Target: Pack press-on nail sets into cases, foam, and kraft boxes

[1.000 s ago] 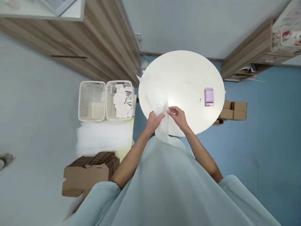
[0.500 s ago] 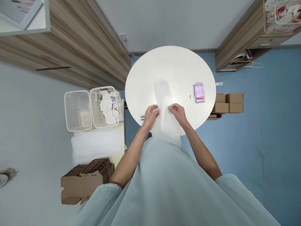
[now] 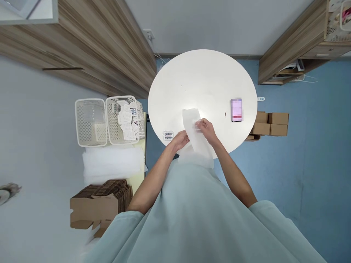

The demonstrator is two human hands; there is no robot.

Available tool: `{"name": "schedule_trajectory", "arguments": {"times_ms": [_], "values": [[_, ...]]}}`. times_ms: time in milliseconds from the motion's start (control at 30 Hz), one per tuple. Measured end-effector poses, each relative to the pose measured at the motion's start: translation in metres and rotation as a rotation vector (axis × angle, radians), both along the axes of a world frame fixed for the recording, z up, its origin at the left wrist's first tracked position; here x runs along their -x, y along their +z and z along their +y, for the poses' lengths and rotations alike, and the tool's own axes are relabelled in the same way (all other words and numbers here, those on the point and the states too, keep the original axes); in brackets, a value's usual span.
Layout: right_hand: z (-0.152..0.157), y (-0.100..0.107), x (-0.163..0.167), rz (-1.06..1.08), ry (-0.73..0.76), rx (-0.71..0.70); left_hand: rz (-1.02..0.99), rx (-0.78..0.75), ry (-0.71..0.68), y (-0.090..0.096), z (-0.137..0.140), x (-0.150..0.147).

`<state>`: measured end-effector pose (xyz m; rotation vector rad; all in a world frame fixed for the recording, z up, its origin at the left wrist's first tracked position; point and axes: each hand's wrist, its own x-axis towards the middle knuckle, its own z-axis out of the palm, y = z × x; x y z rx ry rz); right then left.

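Note:
A strip of thin white translucent packing foam lies over the near edge of the round table and against my shirt. My left hand is closed at the strip's left edge, its fingertips partly hidden by the foam. With thumb and fingers pinched, my right hand grips a small pale fold or piece at the strip's upper part; I cannot make out which. Left of my left hand lies a clear blister pack with dark round pieces.
The white round table bears a phone-like pink-screened thing at right. Cardboard boxes stand beyond its right edge. At left are a white basket and another with packets, stacked foam sheets and flattened cartons.
The foam strip's far end has come down nearer to me and folded. My left hand has moved slightly lower, uncovering the blister pack. The view has shifted a little.

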<state>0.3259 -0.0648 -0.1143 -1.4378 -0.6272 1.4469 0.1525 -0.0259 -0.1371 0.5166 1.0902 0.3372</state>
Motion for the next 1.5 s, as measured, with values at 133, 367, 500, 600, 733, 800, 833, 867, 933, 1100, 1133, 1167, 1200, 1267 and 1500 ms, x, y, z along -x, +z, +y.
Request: {"name": "schedule_trajectory", "arguments": {"times_ms": [133, 367, 500, 600, 733, 800, 833, 867, 933, 1100, 1133, 1167, 1200, 1267, 1500], "values": [[0.0, -0.002, -0.012, -0.008, 0.016, 0.002, 0.04, -0.014, 0.075, -0.005, 0.007, 0.011], [-0.009, -0.026, -0.042, -0.136, -0.087, 0.065, 0.314, -0.183, 0.194, -0.016, 0.023, 0.044], [-0.009, -0.059, -0.048, -0.222, -0.118, 0.178, 0.461, -0.28, 0.139, -0.028, 0.03, 0.053], [-0.004, -0.084, -0.046, -0.281, -0.111, 0.263, 0.523, -0.305, 0.067, -0.04, 0.032, 0.053], [0.005, -0.109, -0.039, -0.354, -0.077, 0.36, 0.637, -0.348, -0.086, -0.051, 0.031, 0.06], [0.01, -0.116, -0.038, -0.401, -0.064, 0.385, 0.739, -0.452, -0.196, -0.053, 0.03, 0.07], [0.013, -0.119, -0.038, -0.428, -0.061, 0.39, 0.794, -0.532, -0.259, -0.053, 0.029, 0.078], [0.017, -0.12, -0.04, -0.457, -0.064, 0.392, 0.845, -0.621, -0.325, -0.052, 0.029, 0.086], [0.024, -0.122, -0.044, -0.518, -0.075, 0.388, 0.916, -0.775, -0.474, -0.051, 0.027, 0.105], [0.044, -0.121, -0.059, -0.639, -0.059, 0.347, 0.865, -0.853, -0.861, -0.048, 0.019, 0.141], [0.048, -0.122, -0.062, -0.662, -0.05, 0.347, 0.858, -0.853, -0.911, -0.048, 0.017, 0.144], [0.052, -0.122, -0.065, -0.685, -0.043, 0.352, 0.858, -0.857, -0.948, -0.048, 0.015, 0.145], [0.055, -0.123, -0.067, -0.705, -0.039, 0.359, 0.865, -0.865, -0.974, -0.047, 0.014, 0.145], [0.06, -0.127, -0.072, -0.74, -0.044, 0.382, 0.898, -0.884, -1.004, -0.046, 0.013, 0.142], [0.043, -0.132, -0.078, -0.78, -0.09, 0.387, 0.966, -0.917, -1.083, -0.054, 0.023, 0.135]]}}
